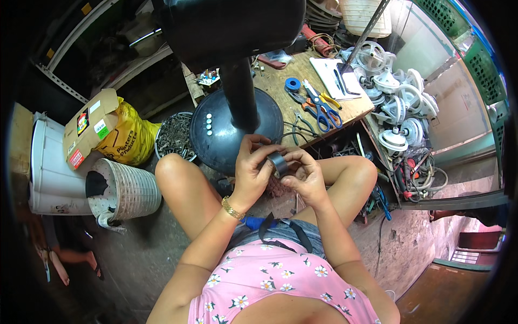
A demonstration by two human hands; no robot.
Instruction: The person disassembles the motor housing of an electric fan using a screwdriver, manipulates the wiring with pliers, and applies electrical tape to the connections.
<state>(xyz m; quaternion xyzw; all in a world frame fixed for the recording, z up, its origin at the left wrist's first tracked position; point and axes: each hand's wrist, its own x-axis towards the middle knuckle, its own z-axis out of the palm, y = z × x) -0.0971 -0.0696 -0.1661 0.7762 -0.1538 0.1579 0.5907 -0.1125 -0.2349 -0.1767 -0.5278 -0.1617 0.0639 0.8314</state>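
Note:
A roll of black tape [278, 163] is held up in front of my lap, between both hands. My left hand [252, 171] is closed on its left side, with a gold-coloured band on the wrist. On the other side, the thumb and fingers of my right hand [305, 177] curl against the roll. Just beyond them stands a fan with a round black base [208, 148], a black post [239, 94] and a dark body [232, 24] on top. Several small white round pieces [209, 121] lie on the base.
To the right, a wooden table [283, 75] carries blue-handled scissors [326, 116], pliers [305, 124] and a blue tape roll [292, 84]. White fan motor parts [399, 102] are heaped farther right. Left are a white basket [129, 189], a yellow bag [129, 135] and a cardboard box [91, 127].

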